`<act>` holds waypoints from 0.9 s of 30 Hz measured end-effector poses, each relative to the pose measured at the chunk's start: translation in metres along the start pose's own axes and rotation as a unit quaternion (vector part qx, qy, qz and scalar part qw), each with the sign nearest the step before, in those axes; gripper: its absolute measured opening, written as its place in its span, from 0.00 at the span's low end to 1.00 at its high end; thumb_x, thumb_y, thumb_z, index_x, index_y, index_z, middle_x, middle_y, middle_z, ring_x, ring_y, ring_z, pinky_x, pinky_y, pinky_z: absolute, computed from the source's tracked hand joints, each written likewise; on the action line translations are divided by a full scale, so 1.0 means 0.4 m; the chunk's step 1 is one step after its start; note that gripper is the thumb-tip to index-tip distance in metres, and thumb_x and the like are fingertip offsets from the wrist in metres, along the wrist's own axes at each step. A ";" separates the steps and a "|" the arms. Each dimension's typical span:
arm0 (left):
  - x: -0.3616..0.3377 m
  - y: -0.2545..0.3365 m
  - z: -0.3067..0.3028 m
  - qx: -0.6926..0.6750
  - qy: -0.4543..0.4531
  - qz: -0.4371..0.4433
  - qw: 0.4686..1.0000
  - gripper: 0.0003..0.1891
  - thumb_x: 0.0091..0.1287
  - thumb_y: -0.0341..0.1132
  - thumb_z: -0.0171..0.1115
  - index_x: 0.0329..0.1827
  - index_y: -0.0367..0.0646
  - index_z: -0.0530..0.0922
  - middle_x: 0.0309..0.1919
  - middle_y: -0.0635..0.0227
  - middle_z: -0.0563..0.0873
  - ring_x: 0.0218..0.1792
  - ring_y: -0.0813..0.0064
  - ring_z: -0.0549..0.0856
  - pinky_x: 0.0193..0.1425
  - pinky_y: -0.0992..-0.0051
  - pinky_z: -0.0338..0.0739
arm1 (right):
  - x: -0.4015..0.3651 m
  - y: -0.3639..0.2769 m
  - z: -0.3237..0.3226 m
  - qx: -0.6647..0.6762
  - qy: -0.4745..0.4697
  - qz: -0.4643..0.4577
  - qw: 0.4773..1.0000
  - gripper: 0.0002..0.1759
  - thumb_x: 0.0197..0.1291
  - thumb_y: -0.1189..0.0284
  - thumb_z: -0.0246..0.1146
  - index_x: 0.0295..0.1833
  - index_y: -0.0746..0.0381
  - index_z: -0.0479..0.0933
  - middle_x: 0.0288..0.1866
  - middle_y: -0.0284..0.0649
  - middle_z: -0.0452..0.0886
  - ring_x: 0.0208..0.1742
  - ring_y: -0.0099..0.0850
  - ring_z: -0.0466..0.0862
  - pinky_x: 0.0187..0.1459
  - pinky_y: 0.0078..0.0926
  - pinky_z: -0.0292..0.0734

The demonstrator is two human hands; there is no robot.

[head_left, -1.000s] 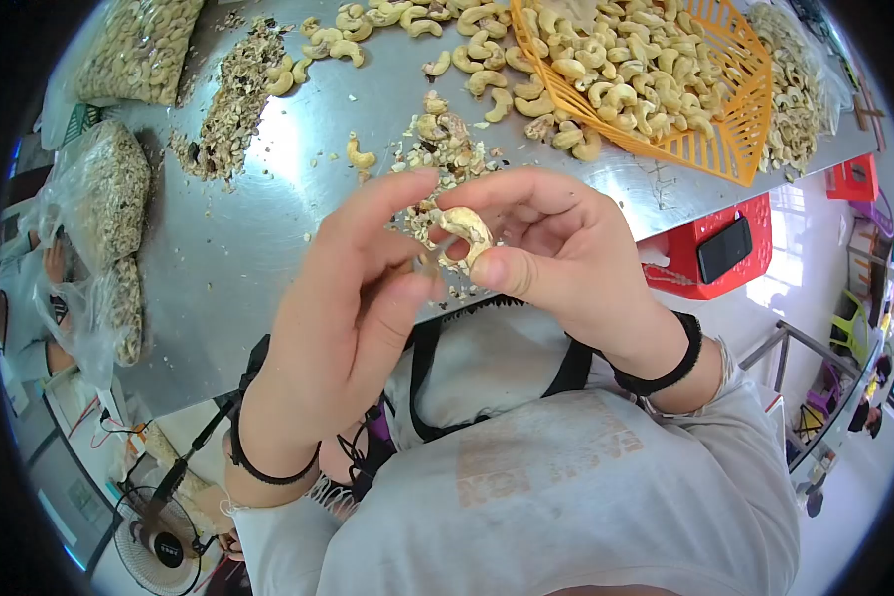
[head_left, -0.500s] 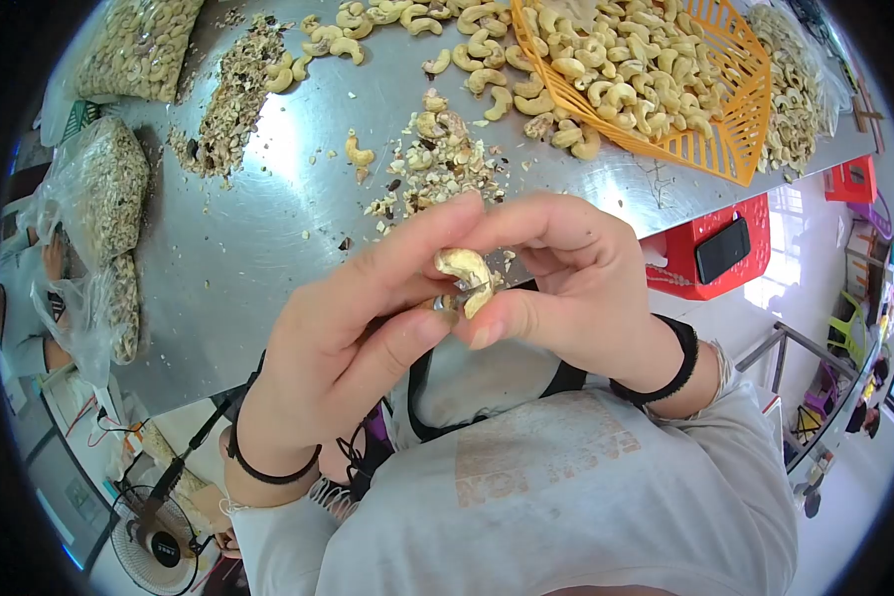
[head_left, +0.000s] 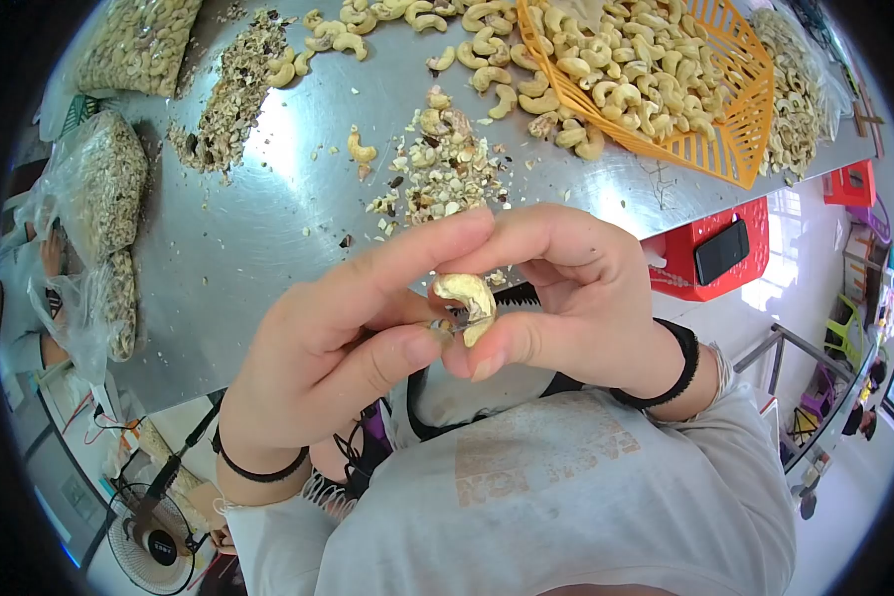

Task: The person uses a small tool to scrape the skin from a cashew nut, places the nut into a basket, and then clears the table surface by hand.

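Observation:
A pale cashew nut [head_left: 473, 295] is pinched between the thumb and fingers of my right hand [head_left: 581, 298], above the table's near edge. My left hand [head_left: 333, 343] is closed on a small knife, its grip mostly hidden by my fingers. The short metal blade [head_left: 472, 323] rests against the cashew's lower end, beside my right thumb. My two index fingers nearly meet above the nut. Just beyond my hands lies a heap of nut scraps [head_left: 447, 174], and a single browned cashew [head_left: 360, 149] lies to its left.
An orange plastic basket [head_left: 666, 149] of cashews stands at the back right, with loose cashews [head_left: 502, 99] beside it. A scrap pile [head_left: 223, 109] and filled plastic bags [head_left: 114, 199] line the left. A phone [head_left: 722, 250] lies on a red stool [head_left: 755, 223]. A fan [head_left: 154, 541] stands lower left.
The cashew has turned between my fingers, now showing a smoother, paler curved side. Both hands have shifted slightly down, and the blade lies across the nut's lower end.

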State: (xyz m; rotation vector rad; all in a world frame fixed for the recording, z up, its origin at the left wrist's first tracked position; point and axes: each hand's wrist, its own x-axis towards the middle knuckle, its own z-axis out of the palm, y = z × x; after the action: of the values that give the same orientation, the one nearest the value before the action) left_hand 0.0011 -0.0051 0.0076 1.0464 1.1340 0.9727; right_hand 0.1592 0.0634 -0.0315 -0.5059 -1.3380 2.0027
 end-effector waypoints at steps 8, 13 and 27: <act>0.006 0.006 -0.009 0.238 -0.007 0.116 0.964 0.19 0.56 0.26 0.52 0.53 0.33 0.67 0.30 0.63 0.80 0.29 0.75 0.78 0.34 0.79 0.70 | 0.004 0.011 0.003 -0.066 0.026 -0.052 0.996 0.15 0.36 0.70 0.70 0.30 0.63 0.74 0.26 0.32 0.76 0.30 0.20 0.74 0.33 0.16 0.69; 0.019 -0.012 0.005 0.397 0.076 0.244 0.881 0.24 0.45 0.20 0.58 0.50 0.40 0.71 0.27 0.62 0.80 0.21 0.69 0.77 0.25 0.79 0.71 | 0.009 0.010 0.007 -0.079 0.050 -0.048 0.994 0.15 0.36 0.71 0.70 0.31 0.63 0.74 0.27 0.32 0.75 0.30 0.20 0.74 0.34 0.16 0.68; 0.001 -0.026 0.009 0.148 0.117 0.105 0.976 0.15 0.60 0.23 0.48 0.51 0.36 0.69 0.37 0.61 0.79 0.35 0.78 0.79 0.38 0.82 0.72 | 0.014 0.006 0.008 0.093 0.028 0.037 0.995 0.18 0.43 0.77 0.65 0.42 0.67 0.70 0.37 0.37 0.75 0.39 0.22 0.73 0.42 0.19 0.68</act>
State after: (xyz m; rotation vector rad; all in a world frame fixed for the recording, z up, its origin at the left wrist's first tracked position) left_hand 0.0053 -0.0076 -0.0024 1.3385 1.4136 1.1390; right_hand 0.1525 0.0645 -0.0321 -0.5277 -1.1010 2.1322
